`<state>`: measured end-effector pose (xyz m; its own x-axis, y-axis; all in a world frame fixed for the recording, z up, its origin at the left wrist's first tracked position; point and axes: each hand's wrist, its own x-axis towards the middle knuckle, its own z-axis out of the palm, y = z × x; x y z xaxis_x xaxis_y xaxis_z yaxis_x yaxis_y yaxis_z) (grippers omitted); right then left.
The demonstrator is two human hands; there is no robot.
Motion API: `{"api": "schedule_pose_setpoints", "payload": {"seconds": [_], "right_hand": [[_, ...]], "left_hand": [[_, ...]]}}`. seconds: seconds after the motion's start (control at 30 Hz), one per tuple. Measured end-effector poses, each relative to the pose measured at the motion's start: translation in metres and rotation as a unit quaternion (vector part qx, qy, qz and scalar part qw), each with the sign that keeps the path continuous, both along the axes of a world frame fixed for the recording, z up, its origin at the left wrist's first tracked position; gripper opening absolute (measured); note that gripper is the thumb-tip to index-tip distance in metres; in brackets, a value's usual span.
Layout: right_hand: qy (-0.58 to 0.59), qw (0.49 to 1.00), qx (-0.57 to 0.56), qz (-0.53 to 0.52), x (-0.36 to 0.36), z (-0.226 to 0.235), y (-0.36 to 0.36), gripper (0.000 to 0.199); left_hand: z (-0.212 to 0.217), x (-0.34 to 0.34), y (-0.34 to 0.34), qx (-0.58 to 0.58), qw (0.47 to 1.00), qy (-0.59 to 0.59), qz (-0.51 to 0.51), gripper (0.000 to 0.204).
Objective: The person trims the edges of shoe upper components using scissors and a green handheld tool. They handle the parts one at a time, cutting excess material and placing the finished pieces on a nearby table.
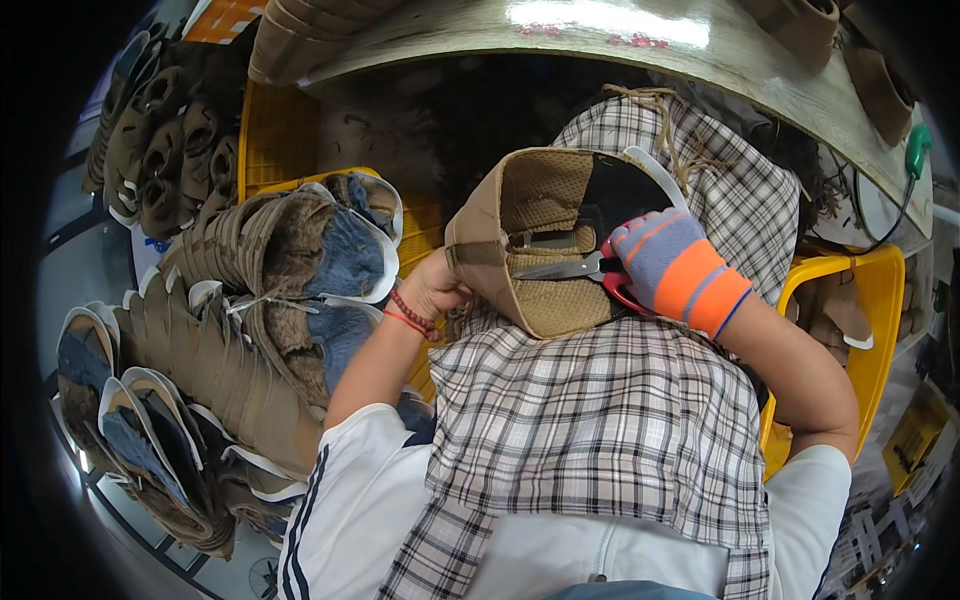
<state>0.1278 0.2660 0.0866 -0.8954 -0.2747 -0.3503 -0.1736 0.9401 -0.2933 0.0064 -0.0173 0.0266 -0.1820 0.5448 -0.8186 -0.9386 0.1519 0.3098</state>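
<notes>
A brown shoe upper [477, 215] with a tan mesh lining and a black panel is held over my lap, its opening facing me. My bare left hand [437, 284], with beaded and red bracelets at the wrist, grips its left side; the fingers are partly hidden behind it. On my right hand [668, 262] is a grey and orange striped glove. That hand is closed around the red handles of a pair of scissors [560, 269]. Their metal blades point left into the upper's opening, close to the lining, and look nearly closed. Checked cloth [600, 410] covers my lap.
Stacks of brown uppers [200, 370], some with blue fleecy linings, crowd the left side. A yellow crate [275, 140] stands behind them, and another yellow crate [880, 300] is at my right. A pale worktable [460, 40] curves across the far side, with more uppers on it.
</notes>
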Motion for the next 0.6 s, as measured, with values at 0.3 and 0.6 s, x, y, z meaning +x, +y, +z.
{"api": "schedule_pose_setpoints", "payload": {"seconds": [0.3,0.6], "right_hand": [[0.07,0.997,-0.02,-0.004,0.002,-0.004,0.002,0.03],[0.033,0.995,-0.003,-0.089,0.018,-0.006,0.012,0.031]], "left_hand": [[-0.003,0.001,-0.001,-0.003,1.0,0.007,-0.014,0.027],[-0.01,0.002,-0.009,-0.034,0.999,0.01,-0.017,0.03]]}}
